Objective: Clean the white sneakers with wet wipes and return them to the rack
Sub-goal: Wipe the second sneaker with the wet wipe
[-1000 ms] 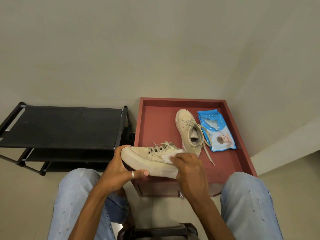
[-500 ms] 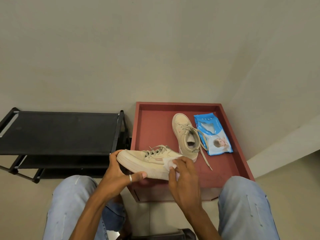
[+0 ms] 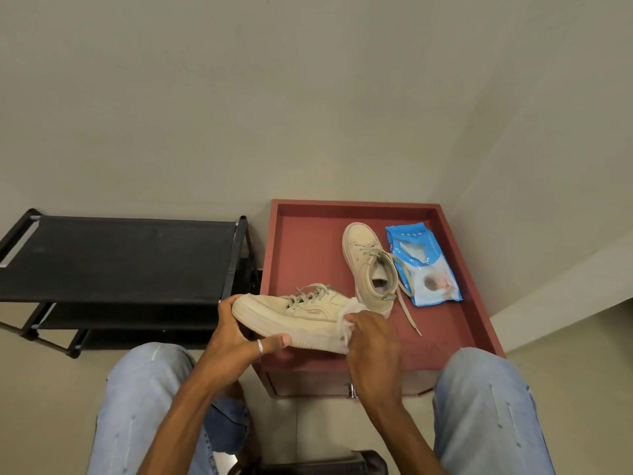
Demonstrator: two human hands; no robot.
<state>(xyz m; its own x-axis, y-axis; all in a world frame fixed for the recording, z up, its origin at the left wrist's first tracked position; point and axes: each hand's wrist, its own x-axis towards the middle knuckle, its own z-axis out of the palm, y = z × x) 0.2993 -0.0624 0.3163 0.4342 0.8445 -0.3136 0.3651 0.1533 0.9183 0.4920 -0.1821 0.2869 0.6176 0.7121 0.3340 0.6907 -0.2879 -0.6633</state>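
By the wall, left of desk: black shoe rack (image 3: pixel 116 255), tiered, top shelf bare; stands just beside the desk's left edge.
Desk: low red unit (image 3: pixel 308 255) with raised rim all round the top, drawer front with metal handle (image 3: pixel 352 390) on the near side; sits in the room corner.
Legs: person seated, knees in light blue jeans (image 3: pixel 144 399) either side of the desk's near edge.
Held sneaker: off-white lace-up (image 3: pixel 294 317), up off the desk over the near-left corner, roughly level; toe sticks out past the left edge toward the rack, heel toward desk middle, side of sole faces the camera.
Second sneaker: same off-white (image 3: pixel 363 255), upright on the desk right of centre, toe toward the far edge; one loose lace (image 3: pixel 409 313) trails toward the near edge. Heel sits close to the held one; cannot tell if touching.
Wipes pack: blue packet (image 3: pixel 424 269), flat near the far-right corner, just beside the second sneaker, a lace lying across it.
Left hand: (image 3: pixel 236 341) grip closed round the toe end of the held sneaker, fingers over the toe, thumb across the sole edge.
Right hand: (image 3: pixel 373 341) grip curled over a wet wipe, pressed to the heel end.
Wet wipe: white, crumpled (image 3: pixel 352 308), between right fingers and heel.
Ring: silver band (image 3: pixel 260 347) on the left thumb.
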